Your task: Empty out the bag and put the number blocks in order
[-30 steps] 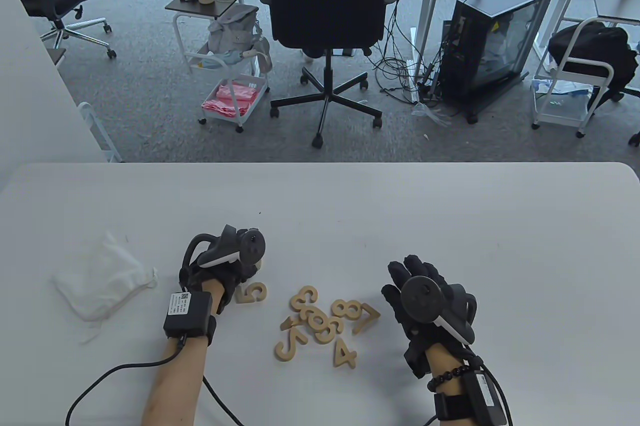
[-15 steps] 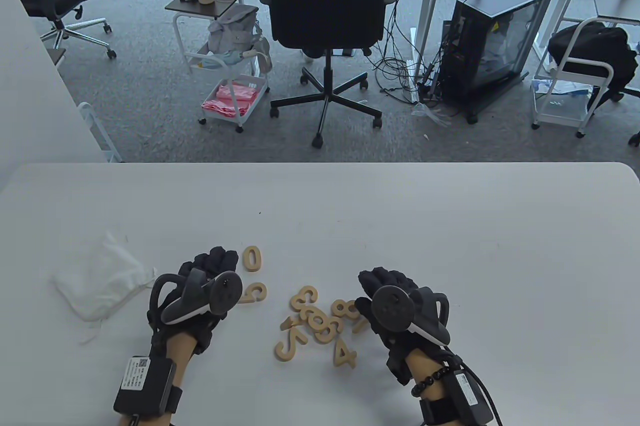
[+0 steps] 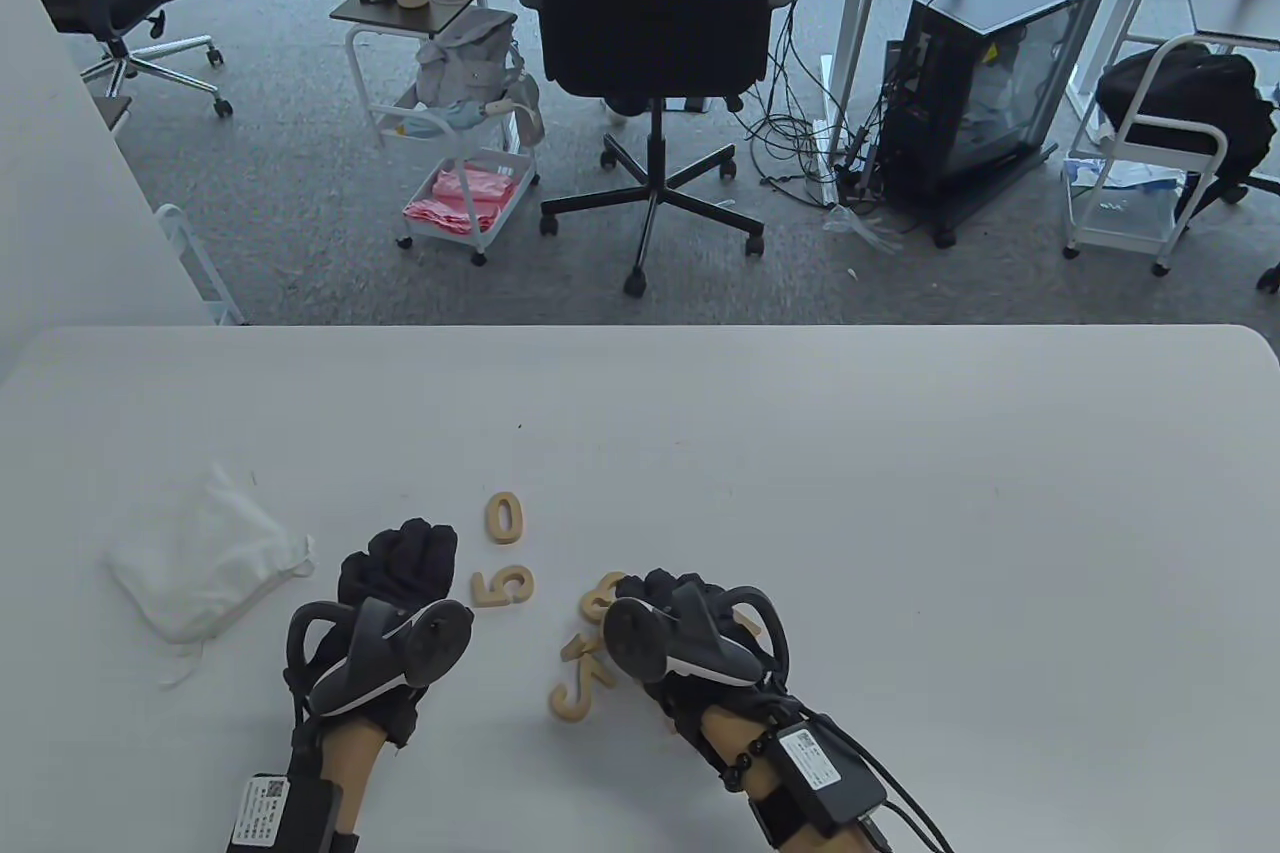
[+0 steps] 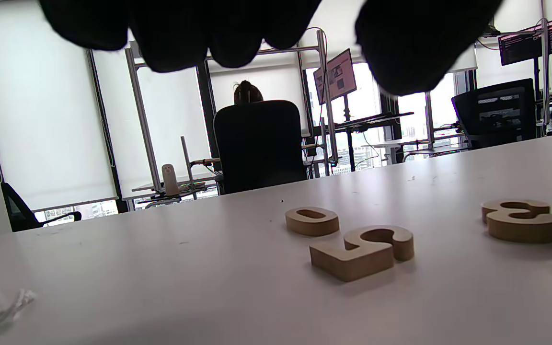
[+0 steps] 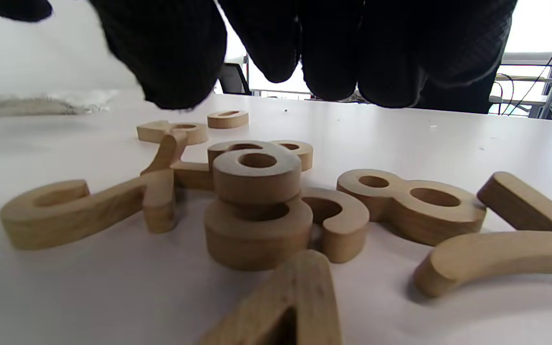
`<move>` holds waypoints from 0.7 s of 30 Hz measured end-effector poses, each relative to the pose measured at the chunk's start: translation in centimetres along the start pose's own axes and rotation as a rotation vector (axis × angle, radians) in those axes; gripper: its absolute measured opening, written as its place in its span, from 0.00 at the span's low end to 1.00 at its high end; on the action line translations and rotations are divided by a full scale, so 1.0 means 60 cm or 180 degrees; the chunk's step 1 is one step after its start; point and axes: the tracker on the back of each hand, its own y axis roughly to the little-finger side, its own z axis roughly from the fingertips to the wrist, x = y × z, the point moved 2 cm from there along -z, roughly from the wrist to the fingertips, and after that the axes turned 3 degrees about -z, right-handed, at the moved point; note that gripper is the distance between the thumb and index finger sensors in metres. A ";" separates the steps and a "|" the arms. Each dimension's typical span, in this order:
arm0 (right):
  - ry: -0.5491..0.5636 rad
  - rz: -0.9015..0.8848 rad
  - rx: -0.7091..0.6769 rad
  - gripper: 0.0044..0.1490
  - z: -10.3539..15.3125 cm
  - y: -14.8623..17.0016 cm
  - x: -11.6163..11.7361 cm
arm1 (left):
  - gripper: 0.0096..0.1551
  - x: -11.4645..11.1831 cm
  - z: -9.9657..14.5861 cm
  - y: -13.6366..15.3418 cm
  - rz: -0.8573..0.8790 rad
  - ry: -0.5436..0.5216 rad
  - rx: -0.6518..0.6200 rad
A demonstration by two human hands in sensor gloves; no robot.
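Right hand (image 3: 690, 628): shifted toward 9 o'clock since 1 s ago, now directly over the pile of blocks (image 5: 257, 211), hiding most of it in the table view; fingers hang loosely curled above the pile in the right wrist view, grip on nothing.
Left hand (image 3: 395, 593): drawn back toward 6 o'clock since 1 s ago, uncovering the 0 block (image 3: 503, 517); fingers loosely curled above the desk (image 3: 900, 513), grip empty.
0 block: flat wooden oval ring, alone at 12 o'clock of the 5 block (image 3: 502, 586), a small gap between them.
5 block: pale wood, thick, rounded edges, lying flat just at 3 o'clock of the left hand, same spot as 1 s ago.
Pile: smooth tan wooden numerals; 1 ringed piece stacked on another at the centre, an 8 block (image 5: 412, 203) flat at 3 o'clock of the stack, a 7 block (image 5: 511, 249) at the right edge, a long hooked piece (image 3: 575, 688) at 9 o'clock; exact digits of the stacked pieces hard to tell.
Bag (image 3: 200, 565): white, thin, crumpled cloth with a drawstring, lying flat at 9 o'clock of the left hand, well apart from the blocks.
Desk: white, smooth, rounded far corners; wide bare surface at 12 o'clock and 3 o'clock of the pile up to the far edge.
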 end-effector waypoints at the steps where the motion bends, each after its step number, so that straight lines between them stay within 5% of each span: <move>1: -0.0050 0.0046 0.0019 0.43 -0.005 -0.004 0.005 | 0.50 -0.003 0.000 0.002 0.0013 0.0002 0.0014; 11: -0.0293 0.0418 0.0066 0.41 -0.030 -0.020 0.045 | 0.50 -0.015 0.000 0.021 0.0172 0.0072 0.0059; 21: -0.0083 0.0245 0.0076 0.43 -0.029 -0.015 0.038 | 0.51 -0.020 0.001 0.023 0.0194 0.0027 0.0060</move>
